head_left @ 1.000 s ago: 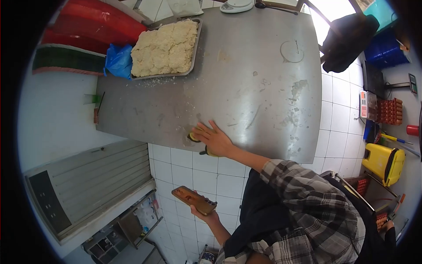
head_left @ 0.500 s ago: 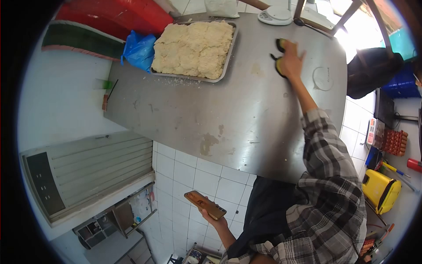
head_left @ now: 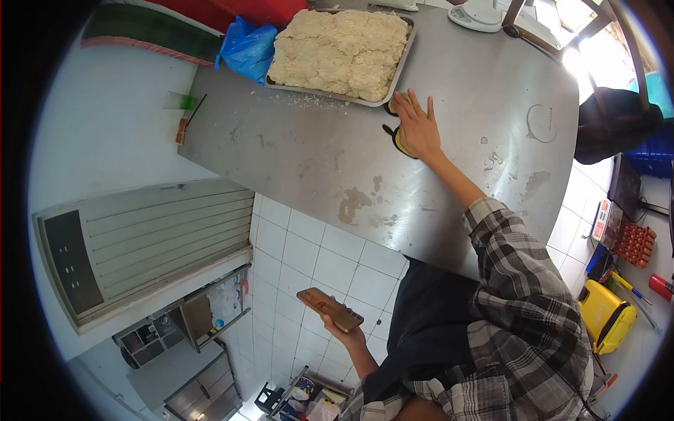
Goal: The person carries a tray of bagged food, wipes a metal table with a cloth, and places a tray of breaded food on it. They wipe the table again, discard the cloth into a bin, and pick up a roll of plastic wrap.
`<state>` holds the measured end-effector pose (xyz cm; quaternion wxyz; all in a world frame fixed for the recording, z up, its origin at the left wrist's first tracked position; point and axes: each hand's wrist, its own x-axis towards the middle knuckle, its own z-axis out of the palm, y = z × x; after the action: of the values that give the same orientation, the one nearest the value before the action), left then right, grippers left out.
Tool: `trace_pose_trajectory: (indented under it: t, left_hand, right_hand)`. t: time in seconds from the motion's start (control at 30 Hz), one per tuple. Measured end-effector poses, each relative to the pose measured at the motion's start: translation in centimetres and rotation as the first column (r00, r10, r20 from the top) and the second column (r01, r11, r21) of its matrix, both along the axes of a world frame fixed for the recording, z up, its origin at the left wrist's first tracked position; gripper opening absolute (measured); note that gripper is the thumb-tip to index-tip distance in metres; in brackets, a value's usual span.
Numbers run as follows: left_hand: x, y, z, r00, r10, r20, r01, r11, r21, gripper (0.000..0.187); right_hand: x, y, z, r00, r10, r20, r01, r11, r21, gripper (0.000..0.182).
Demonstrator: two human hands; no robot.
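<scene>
My right hand point(head_left: 420, 133) lies flat with spread fingers over a yellow and black item point(head_left: 401, 142) on the steel table point(head_left: 295, 161). The palm and fingers hide the item's middle; only its edges and a black loop show. Just beyond it to the upper left, a metal tray point(head_left: 330, 93) holds a thick slab of pale, crumbly dough point(head_left: 340, 52). Off the table's near edge at the lower left, my left hand point(head_left: 345, 337) is closed around a phone point(head_left: 330, 309) in a brown case.
A blue plastic bag point(head_left: 247, 50) touches the tray's left side. White kitchen scales point(head_left: 477, 14) stand at the far edge, near a wooden frame point(head_left: 533, 42). Crumbs and wet marks dot the tabletop. Egg trays point(head_left: 635, 245) and a yellow case point(head_left: 605, 316) are at the right.
My right hand has moved left and nearer to me across the table, and the yellow and black item has moved with it. The view has shifted slightly. My left hand still holds the phone.
</scene>
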<state>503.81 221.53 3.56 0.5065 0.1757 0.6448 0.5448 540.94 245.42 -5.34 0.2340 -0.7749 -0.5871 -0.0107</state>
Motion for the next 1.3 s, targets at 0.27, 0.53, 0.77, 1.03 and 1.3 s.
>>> trace_pose_trajectory:
  t: [0.27,0.53,0.77,1.03,1.3]
  left_hand:
    - [-2.4,4.2,-1.5,0.982,-0.187,0.021,0.187,0.982,0.031,0.064]
    - [-10.9,10.0,-1.7,0.942,-0.337,-0.005,0.336,0.936,0.103,0.073]
    - [-17.9,17.1,-0.5,0.863,-0.421,-0.279,0.456,0.887,0.075,0.072]
    - [-9.5,26.7,1.9,0.541,-0.755,-0.369,0.825,0.561,0.062,0.075]
    - [9.6,27.7,0.4,0.298,-0.954,-0.027,0.948,0.293,0.129,0.077]
  right_hand:
    - [-7.8,0.2,0.0,0.975,-0.205,-0.092,0.209,0.977,0.039,0.053]
    - [-12.9,7.4,-0.1,0.684,-0.719,-0.125,0.727,0.686,0.037,0.046]
    - [-19.9,15.9,1.5,0.684,-0.716,-0.14,0.714,0.696,-0.068,0.048]
    - [-18.7,9.9,3.9,0.711,-0.064,-0.7,0.363,0.886,0.287,0.044]
    - [-7.6,-10.3,2.5,0.419,-0.422,-0.804,0.745,0.666,0.039,0.02]
